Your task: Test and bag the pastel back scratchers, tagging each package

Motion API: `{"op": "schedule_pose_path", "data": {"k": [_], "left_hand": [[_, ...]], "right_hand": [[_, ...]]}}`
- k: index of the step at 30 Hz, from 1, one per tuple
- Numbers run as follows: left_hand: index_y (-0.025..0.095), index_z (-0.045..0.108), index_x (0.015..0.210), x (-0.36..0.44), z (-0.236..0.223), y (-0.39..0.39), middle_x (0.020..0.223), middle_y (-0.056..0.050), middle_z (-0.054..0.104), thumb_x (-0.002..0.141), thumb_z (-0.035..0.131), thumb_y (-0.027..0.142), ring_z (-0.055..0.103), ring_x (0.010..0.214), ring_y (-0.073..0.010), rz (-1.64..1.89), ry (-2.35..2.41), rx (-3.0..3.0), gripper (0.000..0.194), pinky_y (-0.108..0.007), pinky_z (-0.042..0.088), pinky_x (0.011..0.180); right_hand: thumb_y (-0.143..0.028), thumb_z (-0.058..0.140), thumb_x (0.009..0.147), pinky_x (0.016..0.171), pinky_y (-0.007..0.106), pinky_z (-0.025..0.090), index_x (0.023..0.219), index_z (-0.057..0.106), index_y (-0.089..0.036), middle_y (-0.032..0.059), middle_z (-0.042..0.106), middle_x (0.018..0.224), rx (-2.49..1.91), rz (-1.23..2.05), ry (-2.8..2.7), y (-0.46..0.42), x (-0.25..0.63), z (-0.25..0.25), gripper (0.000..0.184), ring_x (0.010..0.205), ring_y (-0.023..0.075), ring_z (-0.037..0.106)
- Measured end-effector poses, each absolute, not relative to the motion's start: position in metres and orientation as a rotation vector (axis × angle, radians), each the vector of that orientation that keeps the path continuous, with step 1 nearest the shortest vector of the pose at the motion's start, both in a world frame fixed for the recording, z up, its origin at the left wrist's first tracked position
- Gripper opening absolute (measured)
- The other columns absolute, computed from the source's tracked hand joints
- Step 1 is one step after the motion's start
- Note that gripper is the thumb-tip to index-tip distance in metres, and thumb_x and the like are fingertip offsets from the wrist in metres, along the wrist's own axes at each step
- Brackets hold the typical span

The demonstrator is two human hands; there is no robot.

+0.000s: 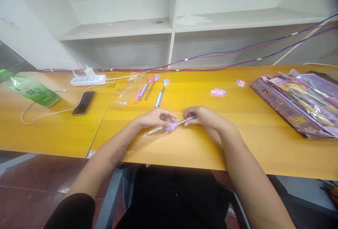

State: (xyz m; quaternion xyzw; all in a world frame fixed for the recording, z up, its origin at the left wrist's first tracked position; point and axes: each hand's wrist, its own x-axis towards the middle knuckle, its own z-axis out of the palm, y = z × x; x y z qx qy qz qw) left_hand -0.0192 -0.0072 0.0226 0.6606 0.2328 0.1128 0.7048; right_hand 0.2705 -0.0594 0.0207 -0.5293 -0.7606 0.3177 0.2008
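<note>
My left hand (155, 118) pinches the mouth of a clear plastic sleeve (144, 139) that lies on the yellow table (237, 141). My right hand (202, 115) grips the handle of a small purple claw-shaped back scratcher (177, 123), whose claw end sits at the sleeve's opening. Further back lie a pink scratcher (144, 89), another pink-headed one (152, 85) and a blue one (161, 92), next to another clear sleeve (126, 90).
A white power strip (88, 79), a dark phone (83, 103) on a cable and a green bottle (30, 90) sit at the left. Small pink labels (218, 92) lie mid-table. A stack of packaged goods (303, 102) fills the right. White shelves and cables run behind.
</note>
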Motion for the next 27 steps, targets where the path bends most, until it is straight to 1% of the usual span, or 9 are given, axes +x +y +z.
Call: {"op": "schedule_pose_path", "data": {"k": [4,7,9,13,16,19,23,25,27], "left_hand": [[0.017,0.074,0.13,-0.023,0.02,0.001,0.109,-0.011,0.076,0.072,0.093,0.026,0.072,0.091,-0.0175,0.328,0.546,1.51,0.062,-0.034,0.056,0.087],[0.019,0.072,0.134,-0.024,0.017,0.004,0.096,-0.005,0.071,0.073,0.093,0.027,0.068,0.084,-0.0139,0.38,0.541,1.549,0.065,-0.031,0.054,0.084],[0.019,0.069,0.138,-0.024,0.016,0.004,0.092,-0.002,0.068,0.075,0.092,0.028,0.068,0.083,-0.0136,0.384,0.532,1.537,0.068,-0.031,0.053,0.083],[0.018,0.066,0.139,-0.022,0.018,-0.001,0.092,-0.003,0.068,0.077,0.091,0.029,0.068,0.083,-0.0139,0.418,0.554,1.499,0.068,-0.031,0.052,0.083],[0.018,0.066,0.136,-0.02,0.022,-0.006,0.094,-0.003,0.068,0.079,0.089,0.033,0.067,0.083,-0.0132,0.479,0.586,1.468,0.063,-0.03,0.051,0.082],[0.017,0.068,0.132,-0.017,0.025,-0.009,0.095,-0.004,0.069,0.078,0.09,0.032,0.066,0.082,-0.0133,0.531,0.628,1.424,0.06,-0.03,0.049,0.08],[0.015,0.071,0.126,-0.015,0.03,-0.01,0.091,-0.003,0.067,0.076,0.089,0.025,0.064,0.08,-0.0128,0.565,0.67,1.408,0.055,-0.029,0.048,0.078],[0.014,0.073,0.124,-0.015,0.032,-0.011,0.091,-0.003,0.067,0.076,0.089,0.025,0.063,0.08,-0.0124,0.578,0.678,1.411,0.052,-0.029,0.048,0.079],[0.014,0.075,0.122,-0.014,0.034,-0.013,0.094,-0.005,0.069,0.077,0.088,0.026,0.063,0.081,-0.0124,0.589,0.687,1.406,0.048,-0.028,0.048,0.08]], "right_hand": [[-0.069,0.083,0.074,0.072,0.034,0.048,0.083,0.073,-0.022,0.005,0.076,0.083,-1.525,0.959,-1.97,-0.06,0.283,0.027,0.05,0.077,0.0224,0.067],[-0.073,0.083,0.071,0.072,0.034,0.048,0.082,0.071,-0.021,0.0049,0.074,0.081,-1.486,0.95,-1.902,-0.062,0.285,0.034,0.055,0.076,0.0219,0.066],[-0.073,0.085,0.069,0.07,0.033,0.047,0.081,0.07,-0.02,0.0053,0.073,0.08,-1.465,0.907,-1.882,-0.063,0.284,0.037,0.056,0.075,0.0211,0.065],[-0.071,0.087,0.069,0.07,0.033,0.048,0.08,0.071,-0.02,0.0057,0.072,0.081,-1.424,0.858,-1.872,-0.064,0.282,0.039,0.055,0.074,0.0204,0.064],[-0.07,0.087,0.07,0.07,0.033,0.049,0.081,0.071,-0.02,0.0052,0.07,0.081,-1.393,0.852,-1.86,-0.065,0.28,0.039,0.053,0.075,0.0201,0.064],[-0.067,0.087,0.073,0.071,0.033,0.052,0.081,0.071,-0.02,0.0057,0.069,0.085,-1.339,0.849,-1.853,-0.067,0.275,0.039,0.05,0.076,0.0197,0.065],[-0.062,0.088,0.075,0.075,0.034,0.056,0.086,0.072,-0.021,0.0068,0.069,0.094,-1.264,0.877,-1.832,-0.072,0.267,0.041,0.045,0.08,0.0201,0.067],[-0.059,0.089,0.076,0.078,0.035,0.057,0.091,0.071,-0.022,0.0067,0.069,0.098,-1.225,0.928,-1.787,-0.073,0.262,0.041,0.044,0.084,0.0207,0.069],[-0.058,0.089,0.076,0.078,0.035,0.059,0.096,0.07,-0.022,0.0062,0.069,0.1,-1.215,0.986,-1.697,-0.072,0.259,0.041,0.045,0.083,0.02,0.07]]}}
